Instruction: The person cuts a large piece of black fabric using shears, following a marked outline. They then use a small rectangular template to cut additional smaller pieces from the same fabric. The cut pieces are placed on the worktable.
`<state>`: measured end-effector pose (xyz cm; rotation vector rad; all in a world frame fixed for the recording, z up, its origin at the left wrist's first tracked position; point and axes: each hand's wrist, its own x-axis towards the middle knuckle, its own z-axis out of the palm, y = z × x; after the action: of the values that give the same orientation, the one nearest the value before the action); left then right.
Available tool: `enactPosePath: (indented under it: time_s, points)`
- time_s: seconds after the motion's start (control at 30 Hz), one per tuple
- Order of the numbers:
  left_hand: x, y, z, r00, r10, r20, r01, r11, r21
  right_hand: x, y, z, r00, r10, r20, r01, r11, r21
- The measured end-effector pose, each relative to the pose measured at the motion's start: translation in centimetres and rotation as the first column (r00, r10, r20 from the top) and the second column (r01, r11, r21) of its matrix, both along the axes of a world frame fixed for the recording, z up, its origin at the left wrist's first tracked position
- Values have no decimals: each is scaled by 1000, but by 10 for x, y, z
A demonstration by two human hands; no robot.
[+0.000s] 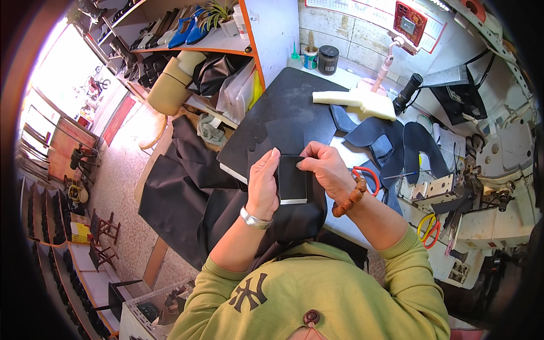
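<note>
Both hands hold a flat black rectangular piece (pixel 293 180) in front of my chest; it looks like leather or fabric, with a pale strip along its lower edge. My left hand (pixel 262 186) grips its left side, thumb and fingers pressed together. At the upper right corner, my right hand (pixel 324 165) pinches the same piece between thumb and forefinger. Another dark flat piece (pixel 285 136) lies just beyond on the black work mat (pixel 249 122). Large black sheet material (pixel 181 192) drapes off the table to the left and under my forearms.
Red-handled scissors (pixel 367 177) lie by my right wrist, with dark blue cut pieces (pixel 419 150) beyond. Pale foam (pixel 368 105) rests at the back. A sewing machine (pixel 504 164) stands at right, near yellow-and-orange-handled scissors (pixel 429 231). A phone (pixel 416 20) sits on a stand.
</note>
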<state>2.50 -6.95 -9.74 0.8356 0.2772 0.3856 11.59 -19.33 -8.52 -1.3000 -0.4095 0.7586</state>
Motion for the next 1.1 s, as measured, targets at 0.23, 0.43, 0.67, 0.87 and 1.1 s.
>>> enactPosePath:
  time_s: [0.23,0.43,0.67,0.87,1.1]
  points:
    - [-3,9,-4,997,-75,8,75,997,35,0,-1,0,984,30,174,-4,990,-143]
    - [-3,13,-11,996,-94,1,93,990,106,6,-6,4,946,103,308,-34,975,-221]
    - [-2,13,-10,992,-126,-17,127,982,137,3,-7,7,909,114,401,6,958,-286]
    - [-5,-2,-8,992,-127,3,120,948,294,1,-11,2,908,112,404,7,959,-283]
    - [-11,-2,-2,989,-133,71,113,965,236,-21,-13,-16,994,-80,69,59,962,268]
